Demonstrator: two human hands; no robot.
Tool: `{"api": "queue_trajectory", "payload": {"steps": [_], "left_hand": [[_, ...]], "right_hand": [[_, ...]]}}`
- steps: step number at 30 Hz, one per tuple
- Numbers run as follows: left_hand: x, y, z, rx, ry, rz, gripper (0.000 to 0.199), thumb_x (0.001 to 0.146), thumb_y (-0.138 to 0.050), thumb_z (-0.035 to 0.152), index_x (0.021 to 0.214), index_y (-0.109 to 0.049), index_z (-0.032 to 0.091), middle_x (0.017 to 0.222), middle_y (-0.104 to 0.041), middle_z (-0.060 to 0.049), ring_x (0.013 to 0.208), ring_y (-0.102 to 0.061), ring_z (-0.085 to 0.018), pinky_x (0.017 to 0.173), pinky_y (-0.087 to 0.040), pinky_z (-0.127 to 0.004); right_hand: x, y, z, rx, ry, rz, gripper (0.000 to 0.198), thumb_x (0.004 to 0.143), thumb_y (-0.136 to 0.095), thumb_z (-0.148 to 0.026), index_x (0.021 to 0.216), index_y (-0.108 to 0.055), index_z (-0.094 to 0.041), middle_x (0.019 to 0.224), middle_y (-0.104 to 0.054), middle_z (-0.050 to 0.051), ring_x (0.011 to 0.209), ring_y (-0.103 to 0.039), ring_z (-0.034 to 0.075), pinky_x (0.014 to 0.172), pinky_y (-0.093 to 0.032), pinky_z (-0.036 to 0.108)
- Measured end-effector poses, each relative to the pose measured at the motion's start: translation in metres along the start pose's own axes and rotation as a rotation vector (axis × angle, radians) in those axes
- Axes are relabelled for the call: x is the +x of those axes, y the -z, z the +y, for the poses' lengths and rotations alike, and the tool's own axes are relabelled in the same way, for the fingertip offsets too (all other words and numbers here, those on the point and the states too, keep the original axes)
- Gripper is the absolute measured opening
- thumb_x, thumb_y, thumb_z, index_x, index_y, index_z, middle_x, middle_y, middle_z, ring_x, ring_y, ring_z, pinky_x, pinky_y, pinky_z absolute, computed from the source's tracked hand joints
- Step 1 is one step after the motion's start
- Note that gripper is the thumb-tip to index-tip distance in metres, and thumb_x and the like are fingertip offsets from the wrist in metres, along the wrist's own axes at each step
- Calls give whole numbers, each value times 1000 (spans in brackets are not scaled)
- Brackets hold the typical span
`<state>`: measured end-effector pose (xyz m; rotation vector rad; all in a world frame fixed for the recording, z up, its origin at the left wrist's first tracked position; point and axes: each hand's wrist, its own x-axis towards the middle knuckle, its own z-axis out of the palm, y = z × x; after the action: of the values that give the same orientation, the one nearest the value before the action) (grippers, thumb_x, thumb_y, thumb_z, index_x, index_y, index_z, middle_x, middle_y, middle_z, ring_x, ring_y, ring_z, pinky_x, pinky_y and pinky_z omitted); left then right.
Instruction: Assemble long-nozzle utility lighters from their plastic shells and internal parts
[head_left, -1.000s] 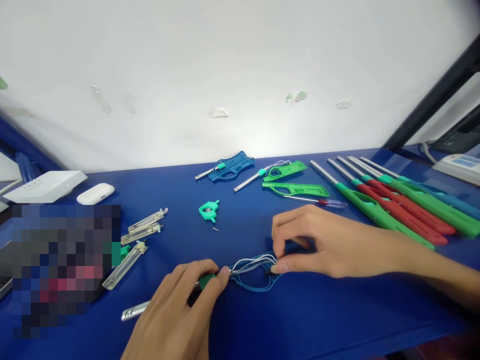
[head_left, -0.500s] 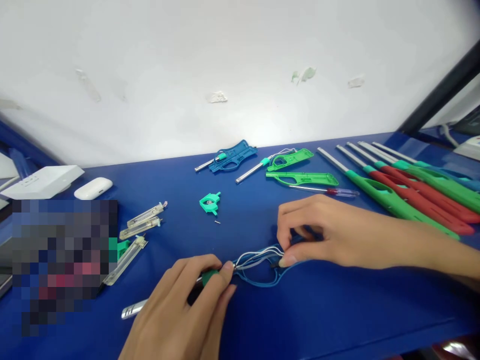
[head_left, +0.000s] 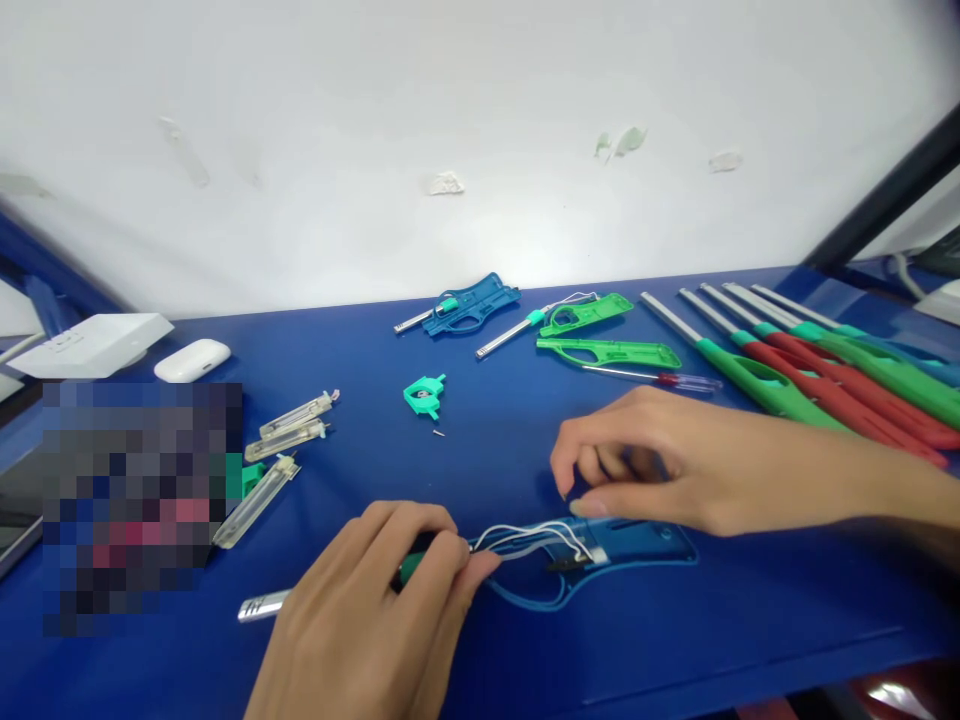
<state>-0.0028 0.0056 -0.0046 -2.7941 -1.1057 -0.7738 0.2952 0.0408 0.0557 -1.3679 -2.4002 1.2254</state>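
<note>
My left hand (head_left: 375, 610) is closed around the neck of a blue gas lighter, whose metal tube (head_left: 262, 605) sticks out to the left. A dark green collar (head_left: 411, 568) shows between the fingers. The lighter's blue handle half (head_left: 652, 545) lies with its inside facing up. White wires (head_left: 525, 532) run from the neck to a black and white part (head_left: 577, 562) seated in the handle. Just above the handle, my right hand (head_left: 637, 460) has its thumb and index fingertip slightly apart, with nothing visible between them.
Clear plastic fuel tanks (head_left: 259, 505) lie at left beside a blurred-out block. Ahead are a green trigger part (head_left: 425, 396), a small pin (head_left: 439, 433), an opened blue lighter (head_left: 472, 305), green handle shells (head_left: 622, 353) and a screwdriver (head_left: 686, 382). Several assembled lighters (head_left: 787, 385) lie at right.
My right hand has let go of the wired part and lifted off the handle, uncovering it. The blue handle has turned a little towards me, while my left hand keeps its hold.
</note>
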Motion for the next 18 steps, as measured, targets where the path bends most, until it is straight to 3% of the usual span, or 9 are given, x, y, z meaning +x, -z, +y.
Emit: {"api": "queue_trajectory", "payload": {"steps": [4,7,11,14,18], "left_hand": [[-1,3,-3,29,-54,-61,33,116,-44,30,101,-74,27,98,-75,1,87,-70,-19,71,-51,-33],[-1,6,-5,40,-90,-66,38,117,-41,32,102,-76,29,97,-76,3,85,-71,-18,69,-50,-33],[-2,6,-2,57,-114,-38,29,115,-50,30,98,-74,26,96,-75,2,83,-70,-18,69,-48,-34],[-3,4,0,57,-109,1,19,111,-58,27,96,-69,24,95,-74,1,82,-68,-20,70,-45,-37],[-2,3,3,72,-108,18,14,109,-62,23,95,-66,23,95,-72,0,81,-67,-21,72,-43,-38]], "right_hand": [[-5,8,1,-60,-12,-108,25,95,-79,-50,111,-76,-31,87,-69,-4,77,-63,13,66,-47,23],[-4,6,0,-68,24,-123,19,92,-83,-41,107,-76,-32,90,-68,-6,78,-62,11,67,-46,21],[0,-2,-3,-102,114,-87,13,94,-82,-38,100,-74,-31,86,-64,-9,73,-59,7,63,-42,20],[1,-8,-6,-171,184,-52,12,97,-79,-37,97,-72,-28,85,-64,-9,73,-60,8,70,-42,23],[-2,-10,-8,-272,236,-14,8,101,-72,-37,102,-74,-29,88,-68,-8,76,-63,10,72,-42,27]]}}
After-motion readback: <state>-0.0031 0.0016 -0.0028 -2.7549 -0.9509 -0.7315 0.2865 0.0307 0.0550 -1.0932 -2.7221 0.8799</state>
